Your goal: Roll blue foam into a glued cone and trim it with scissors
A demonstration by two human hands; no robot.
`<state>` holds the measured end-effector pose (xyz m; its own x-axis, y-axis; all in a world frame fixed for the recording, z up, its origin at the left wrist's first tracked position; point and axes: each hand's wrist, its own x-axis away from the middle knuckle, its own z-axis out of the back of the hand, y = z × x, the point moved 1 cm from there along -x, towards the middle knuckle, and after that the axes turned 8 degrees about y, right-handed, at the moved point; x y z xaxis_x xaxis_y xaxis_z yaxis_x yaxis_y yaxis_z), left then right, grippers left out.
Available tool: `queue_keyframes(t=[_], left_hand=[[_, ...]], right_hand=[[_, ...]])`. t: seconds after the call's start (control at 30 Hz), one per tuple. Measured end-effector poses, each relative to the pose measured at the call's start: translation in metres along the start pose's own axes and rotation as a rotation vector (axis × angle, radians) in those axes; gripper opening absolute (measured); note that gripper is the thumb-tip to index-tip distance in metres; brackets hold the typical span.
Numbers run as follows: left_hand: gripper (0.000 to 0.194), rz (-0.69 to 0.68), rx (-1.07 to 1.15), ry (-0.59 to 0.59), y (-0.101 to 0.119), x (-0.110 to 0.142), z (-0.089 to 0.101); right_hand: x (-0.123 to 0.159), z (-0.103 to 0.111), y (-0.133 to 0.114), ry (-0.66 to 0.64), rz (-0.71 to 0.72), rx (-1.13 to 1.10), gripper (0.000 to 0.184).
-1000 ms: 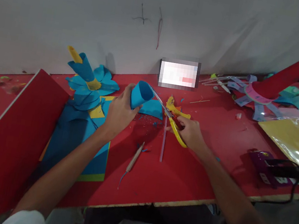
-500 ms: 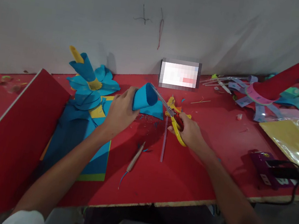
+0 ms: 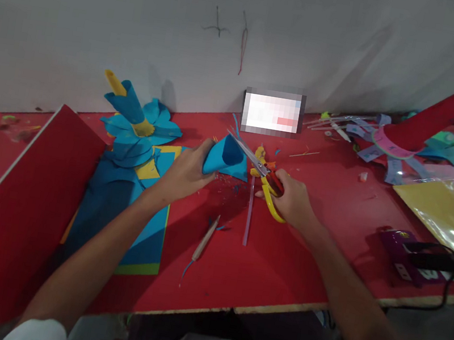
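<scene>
My left hand [image 3: 186,172] is closed around a rolled blue foam piece [image 3: 224,157], held just above the red table [image 3: 271,269]. My right hand [image 3: 293,199] grips yellow-handled scissors [image 3: 266,182], whose blades meet the upper edge of the roll. A thin blue sliver [image 3: 235,123] sticks up beside the blades. Small blue scraps [image 3: 225,180] lie on the table under the roll.
A blue and yellow foam flower [image 3: 135,121] stands at the left over blue sheets [image 3: 116,216]. A wooden tool [image 3: 203,241] and a thin stick [image 3: 248,211] lie near the middle. A red board [image 3: 8,216] leans at the left. A glue gun [image 3: 432,257] and yellow sheet [image 3: 448,213] lie at the right.
The roll has tilted down toward the table and turned in my left hand. The scissors have closed along its edge, and a thin blue sliver now stands free by the blades.
</scene>
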<state>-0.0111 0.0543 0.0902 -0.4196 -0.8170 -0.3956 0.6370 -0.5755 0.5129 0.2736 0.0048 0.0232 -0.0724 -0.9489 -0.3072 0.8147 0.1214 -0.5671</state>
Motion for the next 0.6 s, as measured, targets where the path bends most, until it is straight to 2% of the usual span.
queue_keyframes(t=[0.1, 0.27, 0.43, 0.6], left_hand=[[0.030, 0.003, 0.051, -0.010, -0.002, 0.000, 0.001], [0.048, 0.039, 0.093, 0.023, -0.005, -0.001, 0.000], [0.054, 0.096, 0.114, 0.060, -0.005, -0.004, 0.004], [0.054, 0.084, 0.136, 0.055, -0.003, -0.007, 0.011]], right_hand=[[0.000, 0.002, 0.001, 0.021, 0.010, -0.006, 0.039], [0.000, -0.001, 0.006, 0.068, 0.043, 0.010, 0.043], [0.001, -0.004, 0.009, -0.018, 0.032, -0.020, 0.039], [0.002, -0.003, 0.005, -0.112, 0.033, -0.049, 0.037]])
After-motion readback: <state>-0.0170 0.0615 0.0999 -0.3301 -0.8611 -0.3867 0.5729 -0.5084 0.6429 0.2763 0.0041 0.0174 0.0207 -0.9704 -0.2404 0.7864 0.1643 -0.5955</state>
